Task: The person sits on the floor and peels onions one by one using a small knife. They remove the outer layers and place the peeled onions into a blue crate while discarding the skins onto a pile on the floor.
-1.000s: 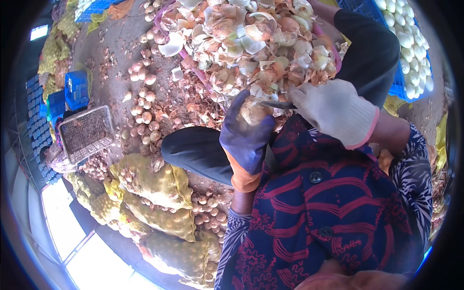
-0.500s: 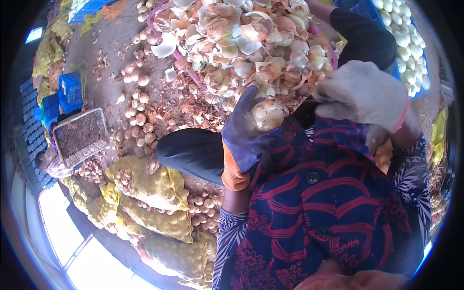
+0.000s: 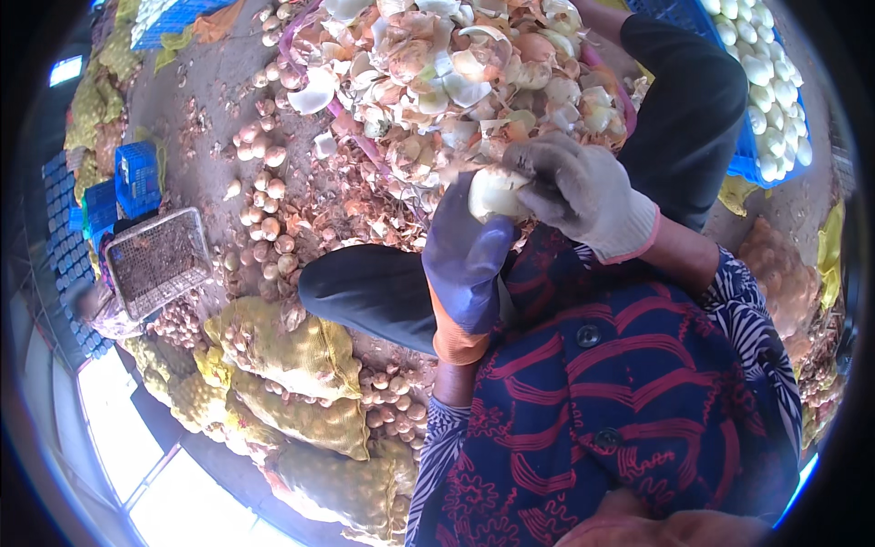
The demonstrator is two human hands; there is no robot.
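Observation:
My left hand (image 3: 463,260), in a purple glove with an orange cuff, is wrapped round a mostly white onion (image 3: 493,194). Against the onion's right side rest the bent fingers of my right hand (image 3: 579,191), which wears a whitish knitted glove. Those fingers are closed together, and whatever they pinch is hidden. Just beyond both hands rises a big heap of onion skins (image 3: 437,82), with a pinkish-purple rim (image 3: 351,132) showing at its left side.
A blue crate (image 3: 746,164) of peeled white onions stands at the upper right. Unpeeled onions (image 3: 271,228) lie scattered on the floor to the left. Farther left are a grey basket (image 3: 159,264) and blue crates (image 3: 138,179). Yellow mesh sacks (image 3: 287,346) sit at the lower left.
My right hand has swung left and inward, from apart at the right onto the onion. The onion now shows a whiter surface, and my left hand has turned a little around it.

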